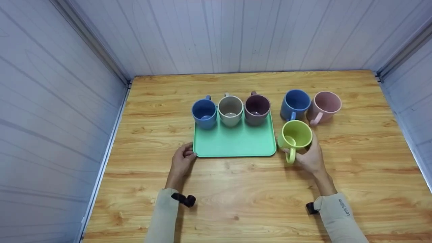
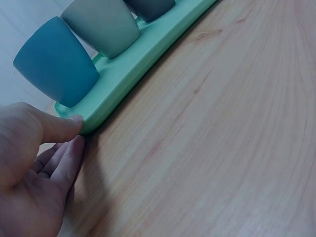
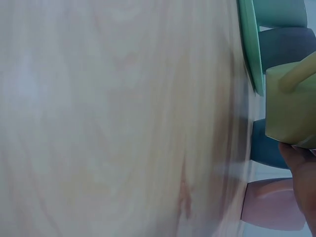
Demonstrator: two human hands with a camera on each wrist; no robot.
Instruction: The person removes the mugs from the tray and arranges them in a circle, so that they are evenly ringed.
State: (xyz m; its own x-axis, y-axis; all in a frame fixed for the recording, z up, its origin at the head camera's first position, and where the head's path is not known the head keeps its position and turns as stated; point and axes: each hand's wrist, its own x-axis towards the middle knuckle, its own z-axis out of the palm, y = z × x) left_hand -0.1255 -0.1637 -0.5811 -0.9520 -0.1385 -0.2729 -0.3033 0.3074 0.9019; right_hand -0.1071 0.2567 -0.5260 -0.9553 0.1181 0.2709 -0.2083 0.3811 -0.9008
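Note:
A green tray [image 1: 234, 143] lies on the table with a blue mug [image 1: 204, 113], a grey-beige mug [image 1: 231, 111] and a dark purple mug [image 1: 257, 109] in a row along its far side. My left hand [image 1: 182, 160] pinches the tray's near left corner; in the left wrist view the thumb [image 2: 61, 127] lies on the rim with the fingers below it. Just right of the tray, my right hand [image 1: 312, 158] grips a yellow-green mug [image 1: 295, 135] around its body. That mug is upright, its handle facing me. Its base is hidden in the head view.
Behind the yellow-green mug stand a second blue mug [image 1: 295, 104] and a pink mug [image 1: 324, 106], both off the tray, handles toward me. Pale panel walls [image 1: 222, 37] enclose the wooden table [image 1: 236, 195] at the back and sides.

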